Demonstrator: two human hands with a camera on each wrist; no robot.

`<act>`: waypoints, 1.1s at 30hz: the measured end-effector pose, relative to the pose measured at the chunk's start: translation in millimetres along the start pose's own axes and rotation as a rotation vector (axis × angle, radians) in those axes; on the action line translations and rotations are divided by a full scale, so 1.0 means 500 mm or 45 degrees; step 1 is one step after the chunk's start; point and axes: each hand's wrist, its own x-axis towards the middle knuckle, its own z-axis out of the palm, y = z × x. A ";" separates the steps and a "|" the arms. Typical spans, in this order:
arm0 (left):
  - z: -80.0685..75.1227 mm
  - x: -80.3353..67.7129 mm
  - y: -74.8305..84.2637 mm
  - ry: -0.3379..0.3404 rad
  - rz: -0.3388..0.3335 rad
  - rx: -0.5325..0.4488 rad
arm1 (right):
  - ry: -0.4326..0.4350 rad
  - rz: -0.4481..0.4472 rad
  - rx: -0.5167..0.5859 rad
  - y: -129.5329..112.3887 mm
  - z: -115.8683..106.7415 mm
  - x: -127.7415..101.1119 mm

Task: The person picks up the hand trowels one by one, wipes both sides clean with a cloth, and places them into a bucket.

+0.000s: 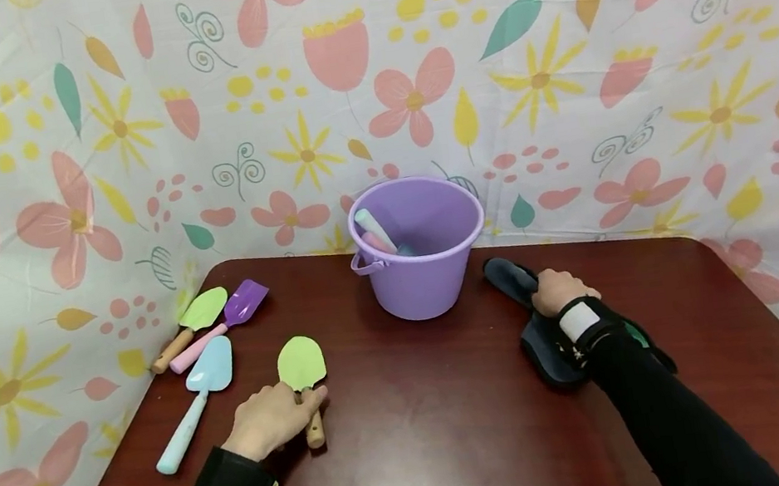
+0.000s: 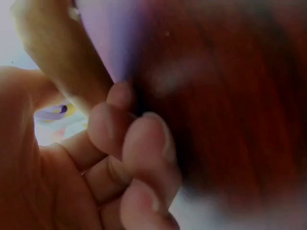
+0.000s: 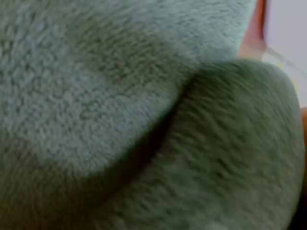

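Three toy shovels [image 1: 210, 337] lie at the desk's [image 1: 424, 423] left edge. The left hand [image 1: 272, 418] curls its fingers [image 2: 144, 143], seen only by the wrist camera, around a fourth, the green shovel [image 1: 302, 373]. One purple bucket [image 1: 418, 245] stands centre. The right hand [image 1: 557, 291] grips one dark cloth [image 1: 543, 337].

Head view high, facing down; wrist views pressed close
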 end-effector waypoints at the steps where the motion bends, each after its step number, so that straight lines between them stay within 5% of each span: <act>1: 0.001 -0.001 -0.003 0.010 0.007 -0.023 | 0.022 0.018 0.009 -0.003 -0.001 0.000; 8: 0.002 -0.005 -0.009 0.062 0.111 -0.182 | 0.102 0.054 0.016 -0.001 -0.017 0.007; 17: 0.002 -0.016 -0.016 0.075 0.093 -0.216 | 0.267 0.038 0.146 0.021 0.002 0.003; 33: -0.001 -0.011 0.011 0.106 0.256 -0.502 | 0.488 -0.043 0.419 0.013 -0.040 -0.067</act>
